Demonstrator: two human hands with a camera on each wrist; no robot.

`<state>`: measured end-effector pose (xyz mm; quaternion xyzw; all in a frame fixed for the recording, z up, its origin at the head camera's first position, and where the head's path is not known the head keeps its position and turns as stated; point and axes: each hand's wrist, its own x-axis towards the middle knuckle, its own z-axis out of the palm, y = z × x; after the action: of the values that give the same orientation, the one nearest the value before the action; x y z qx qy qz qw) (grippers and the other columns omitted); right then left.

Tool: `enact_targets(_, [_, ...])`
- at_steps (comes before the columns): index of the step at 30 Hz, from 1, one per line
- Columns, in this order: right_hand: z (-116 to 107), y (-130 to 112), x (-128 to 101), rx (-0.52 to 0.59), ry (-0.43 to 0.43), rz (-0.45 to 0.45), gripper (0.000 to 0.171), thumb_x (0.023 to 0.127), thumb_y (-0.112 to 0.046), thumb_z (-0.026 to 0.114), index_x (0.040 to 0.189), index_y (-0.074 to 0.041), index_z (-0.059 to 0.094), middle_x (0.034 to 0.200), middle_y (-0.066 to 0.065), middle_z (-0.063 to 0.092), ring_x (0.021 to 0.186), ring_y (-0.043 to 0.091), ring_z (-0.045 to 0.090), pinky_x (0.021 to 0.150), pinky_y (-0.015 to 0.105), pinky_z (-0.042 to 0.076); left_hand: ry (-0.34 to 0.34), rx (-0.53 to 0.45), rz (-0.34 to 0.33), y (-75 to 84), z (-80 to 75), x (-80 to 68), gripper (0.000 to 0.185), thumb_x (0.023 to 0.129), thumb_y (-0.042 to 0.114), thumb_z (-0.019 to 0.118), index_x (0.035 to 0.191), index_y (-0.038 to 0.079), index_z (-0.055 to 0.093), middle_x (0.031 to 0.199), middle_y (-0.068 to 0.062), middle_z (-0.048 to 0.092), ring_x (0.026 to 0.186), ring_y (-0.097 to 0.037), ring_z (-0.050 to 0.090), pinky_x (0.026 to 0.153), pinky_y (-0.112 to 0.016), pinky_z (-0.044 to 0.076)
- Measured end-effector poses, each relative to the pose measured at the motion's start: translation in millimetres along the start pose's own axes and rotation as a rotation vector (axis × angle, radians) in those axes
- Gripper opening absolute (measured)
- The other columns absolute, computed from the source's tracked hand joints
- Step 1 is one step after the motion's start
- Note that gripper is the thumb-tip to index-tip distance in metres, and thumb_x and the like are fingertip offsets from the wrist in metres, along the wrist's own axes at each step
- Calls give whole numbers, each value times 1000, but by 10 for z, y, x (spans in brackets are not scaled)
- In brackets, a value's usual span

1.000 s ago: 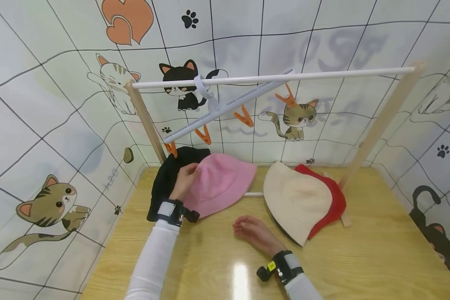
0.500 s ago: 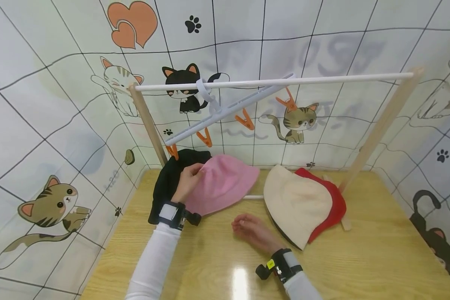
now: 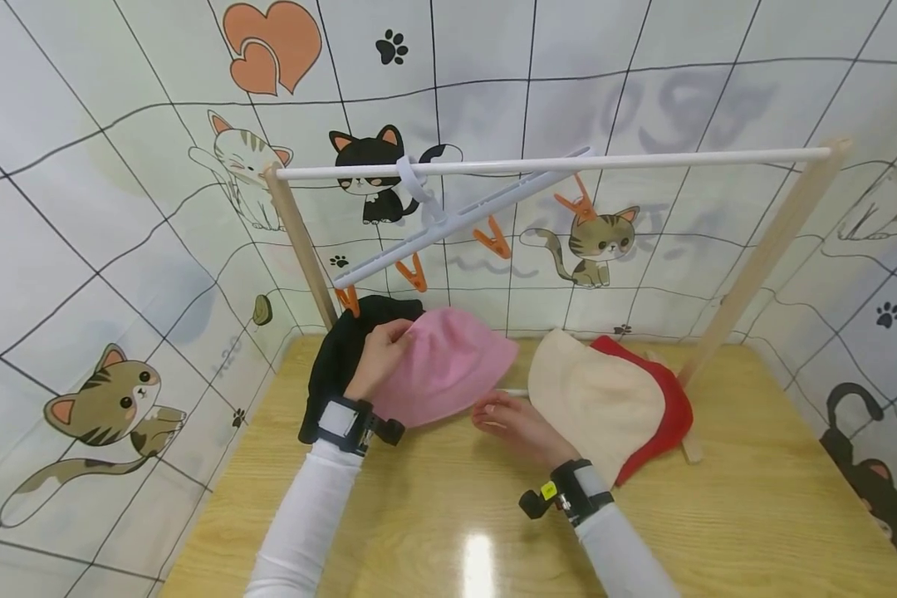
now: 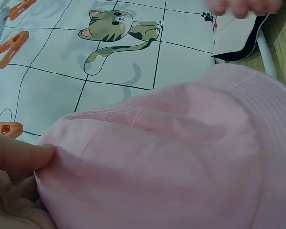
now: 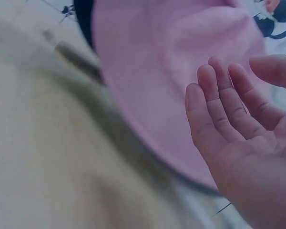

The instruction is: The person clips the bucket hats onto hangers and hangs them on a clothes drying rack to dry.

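Meanwhile left hand (image 3: 379,359) pinches the pink hat (image 3: 448,365); right hand (image 3: 512,422) hovers beside it, fingers relaxed.

Head view high, facing down at table (image 3: 433,515); wrist views close; all share pink hat (image 3: 448,365).

A glossy wooden table (image 3: 433,531) carries everything here, and just under the pinching left hand (image 3: 379,359) a pink hat (image 3: 448,365) lies on it, overlapping a black hat (image 3: 336,365) that spreads out on the far side of that grip toward the table's left edge. Across from the grip, past the open right hand (image 3: 516,425), a cream hat (image 3: 594,407) rests on top of a red hat (image 3: 676,407). The wooden drying rack (image 3: 755,257) stands on the table behind the grip, one post just beyond the black hat, the other near the red one.
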<state>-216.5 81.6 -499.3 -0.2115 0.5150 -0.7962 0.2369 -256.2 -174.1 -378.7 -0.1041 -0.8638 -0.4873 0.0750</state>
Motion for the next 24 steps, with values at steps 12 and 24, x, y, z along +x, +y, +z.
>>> enact_targets(12, [108, -833, 369, -357, 16, 8, 31, 99, -13, 51, 125, 5, 50, 133, 27, 48, 122, 33, 48, 103, 45, 36, 0, 35, 26, 93, -46, 23, 23, 96, 3, 50, 106, 1, 70, 97, -12, 68, 86, -25, 57, 79, -37, 46])
enact_targets(24, [445, -1446, 799, -651, -17, -85, 43, 99, -13, 51, 139, 0, 45, 141, 14, 47, 131, 26, 41, 106, 43, 31, -41, 75, 21, 158, -78, -25, 22, 94, 1, 51, 108, -3, 69, 97, -14, 68, 85, -26, 58, 80, -37, 49])
